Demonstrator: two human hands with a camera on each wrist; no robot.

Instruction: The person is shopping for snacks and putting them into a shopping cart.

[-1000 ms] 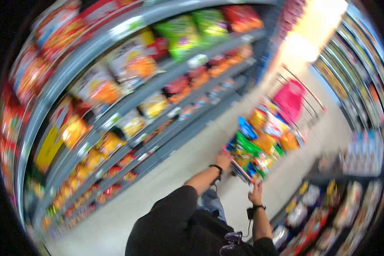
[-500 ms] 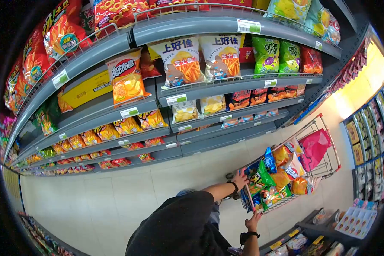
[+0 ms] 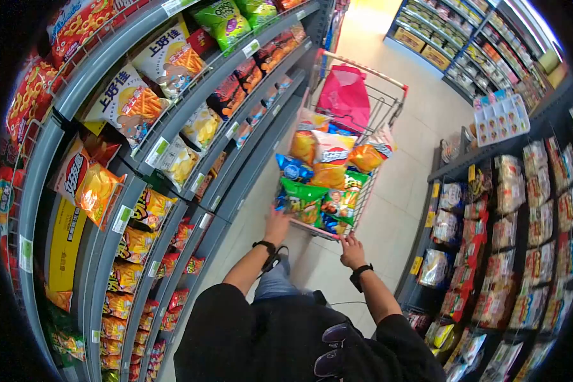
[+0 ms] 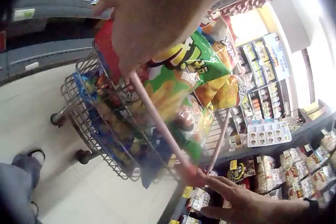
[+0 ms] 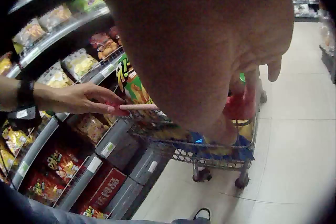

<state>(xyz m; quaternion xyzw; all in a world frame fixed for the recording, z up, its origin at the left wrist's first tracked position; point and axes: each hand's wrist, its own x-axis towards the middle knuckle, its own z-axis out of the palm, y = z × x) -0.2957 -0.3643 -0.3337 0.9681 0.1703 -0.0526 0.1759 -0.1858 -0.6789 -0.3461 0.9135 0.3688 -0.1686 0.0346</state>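
Note:
A wire shopping cart (image 3: 370, 202) stands ahead, piled with snack bags, including a green bag (image 3: 304, 198), a blue bag (image 3: 293, 169) and an orange-and-white bag (image 3: 332, 156). A pink-red bag (image 3: 345, 95) lies at its far end. My left hand (image 3: 276, 226) holds the left red corner of the near bar; in the right wrist view, fingers and thumb of this left hand (image 5: 79, 98) meet at that corner. My right hand (image 3: 352, 251) rests straight fingers on the right corner; the left wrist view shows this right hand (image 4: 236, 200) with its thumb apart from the bar.
Shelves of chip bags (image 3: 134, 105) run close along the left. On the right stands a low rack of packaged goods (image 3: 503, 235), with a white tray-like pack (image 3: 502, 121) on top. Tiled floor (image 3: 401, 159) continues ahead towards more shelves (image 3: 436, 41).
The head view has swung right, sharpened from the earliest blur, and the cart now appears nearer the middle. Both hands have stayed at the cart's near bar.

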